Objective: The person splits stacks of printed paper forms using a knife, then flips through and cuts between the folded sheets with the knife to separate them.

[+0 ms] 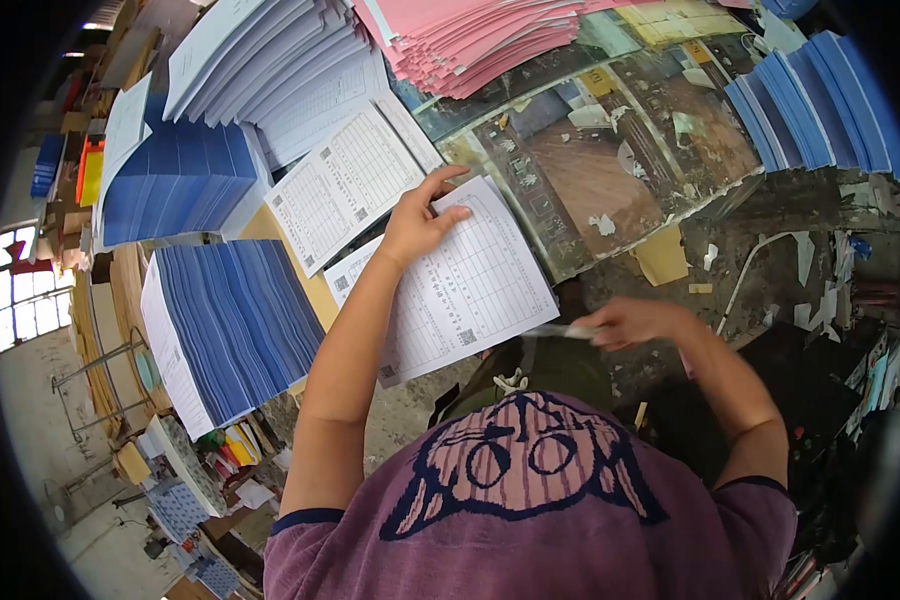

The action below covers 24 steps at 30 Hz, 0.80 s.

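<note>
My left hand (417, 222) rests on a white sheet printed with form grids (490, 262), near its upper left edge. Its thumb lies on the paper, with the forefinger stretched out and apart from it; the other fingers are partly hidden. At the sheet's lower right corner, my right hand (638, 323) is closed round a thin, pale, blade-like tool (568, 331). Motion blurs the tool, so its exact kind is unclear. Its tip reaches the sheet's lower edge. Beside my left forearm lies another stack of printed forms (340, 185).
Blue-edged paper stacks (235, 325) stand at the left, with a fanned white stack (270, 65) behind. Pink paper (470, 40) is piled at the back. More blue stacks (820, 105) stand at the right. Paper scraps lie on the glass-topped table (610, 150) and floor.
</note>
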### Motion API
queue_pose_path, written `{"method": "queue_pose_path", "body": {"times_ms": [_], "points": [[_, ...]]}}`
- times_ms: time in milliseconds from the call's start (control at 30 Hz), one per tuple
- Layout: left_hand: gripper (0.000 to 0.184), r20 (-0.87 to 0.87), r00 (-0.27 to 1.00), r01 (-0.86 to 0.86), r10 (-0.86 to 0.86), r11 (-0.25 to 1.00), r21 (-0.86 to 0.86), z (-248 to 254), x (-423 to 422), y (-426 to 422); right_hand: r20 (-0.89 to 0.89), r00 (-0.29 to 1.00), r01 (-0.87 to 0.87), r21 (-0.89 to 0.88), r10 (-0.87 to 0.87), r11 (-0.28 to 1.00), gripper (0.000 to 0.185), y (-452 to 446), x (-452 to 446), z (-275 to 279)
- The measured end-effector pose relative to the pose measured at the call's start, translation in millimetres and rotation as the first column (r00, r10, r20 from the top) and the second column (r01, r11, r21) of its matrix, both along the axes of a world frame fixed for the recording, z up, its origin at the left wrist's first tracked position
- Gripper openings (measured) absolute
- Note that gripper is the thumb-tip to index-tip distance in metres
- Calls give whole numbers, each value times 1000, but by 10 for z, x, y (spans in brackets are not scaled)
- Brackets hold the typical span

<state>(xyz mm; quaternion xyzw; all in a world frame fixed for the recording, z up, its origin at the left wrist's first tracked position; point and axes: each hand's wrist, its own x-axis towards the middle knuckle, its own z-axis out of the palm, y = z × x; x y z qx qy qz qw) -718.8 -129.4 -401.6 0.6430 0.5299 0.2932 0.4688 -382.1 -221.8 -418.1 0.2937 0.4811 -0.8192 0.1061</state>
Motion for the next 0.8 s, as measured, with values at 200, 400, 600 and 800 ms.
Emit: {"method": "queue_pose_path", "body": {"times_ms": [200,400,600,800], "points": [[50,-71,997,-3,4,1000,19,22,-83,-93,-321,945,11,240,69,971,48,-786,-1540,-430],[48,-35,998,-52,53,998,27,-30,-138,-55,-281,841,-176,668,463,724,23,-874,-2474,-215],[42,-57,986,-154,155,988,28,15,-568,-198,-183,983,62,230,-19,971,39,92,-766,609],[37,-66,605,-766,793,603,224,-124,-1944,-421,-118,745,435,832,-657,343,39,597,-619,-190]]}}
